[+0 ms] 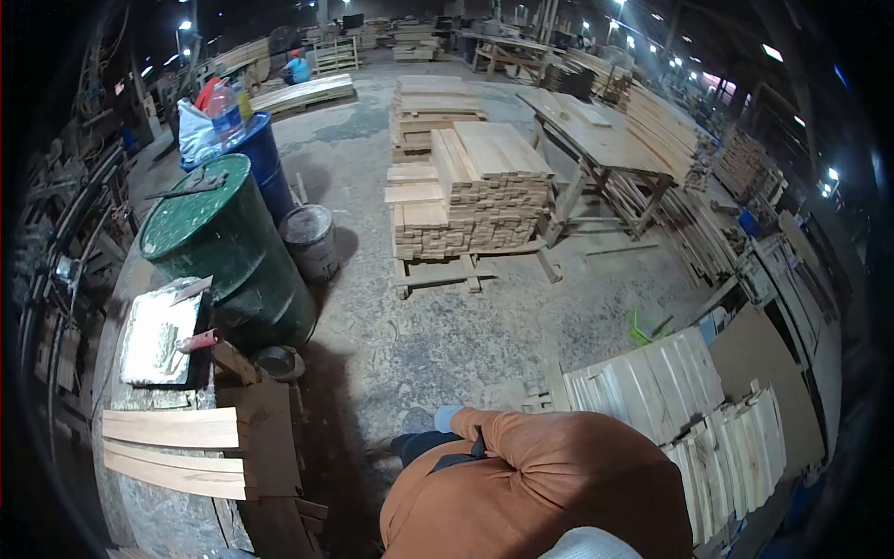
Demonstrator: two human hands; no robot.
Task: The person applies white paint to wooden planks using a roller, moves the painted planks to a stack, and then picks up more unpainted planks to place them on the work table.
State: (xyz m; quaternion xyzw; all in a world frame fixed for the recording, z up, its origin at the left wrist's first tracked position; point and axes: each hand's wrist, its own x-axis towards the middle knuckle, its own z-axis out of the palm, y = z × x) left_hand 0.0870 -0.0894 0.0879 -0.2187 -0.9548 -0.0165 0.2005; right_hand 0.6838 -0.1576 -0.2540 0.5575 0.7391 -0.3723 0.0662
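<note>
An orange sleeve (568, 447) bends across the lower right, and light grey fabric covers my right hand (449, 417) at its end. Its fingers are hidden, and I cannot tell whether it holds anything. Dark trousers (414, 447) and a grey shoe (416, 420) show just beside it. More light grey cloth (591, 544) appears at the bottom edge. My left hand is out of sight. To the right of the sleeve lie pale wooden boards (652, 377), with a second row of boards (731, 452) nearer me.
At left, two light wood strips (172, 429) lie on a worktable (168, 522) near a white-coated tray (158, 331) and a red-handled tool (199, 341). A green drum (233, 252) and grey bucket (309, 244) stand beyond. Stacked planks (494, 186) occupy the floor ahead. A person (297, 67) is far back.
</note>
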